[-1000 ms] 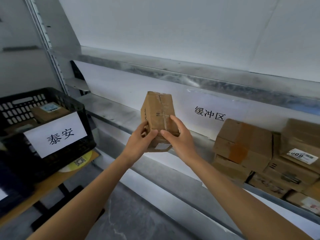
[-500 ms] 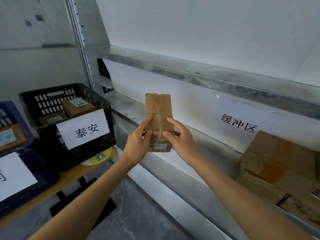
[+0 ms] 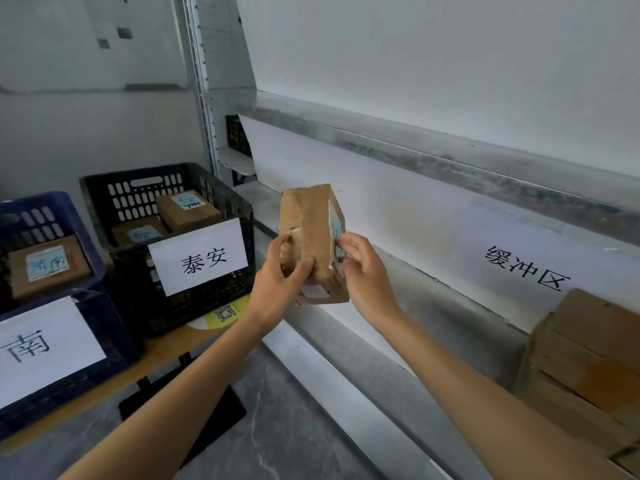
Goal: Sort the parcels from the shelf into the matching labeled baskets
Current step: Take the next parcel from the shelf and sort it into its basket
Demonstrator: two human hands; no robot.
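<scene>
Two baskets (image 3: 166,244) left of shelf (image 3: 415,306); parcel stack (image 3: 588,358) on shelf right.

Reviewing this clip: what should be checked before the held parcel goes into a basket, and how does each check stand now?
1. Grip on parcel: ok, left hand and right hand both hold it.
2. Its label readable: cannot tell, seen edge-on, partly under fingers.
3. Basket signs readable: ok for black basket (泰安); blue basket sign is cut off.
4. Room in black basket: ok, two parcels inside, space above.
5. Way to baskets: ok, nothing between.
</scene>
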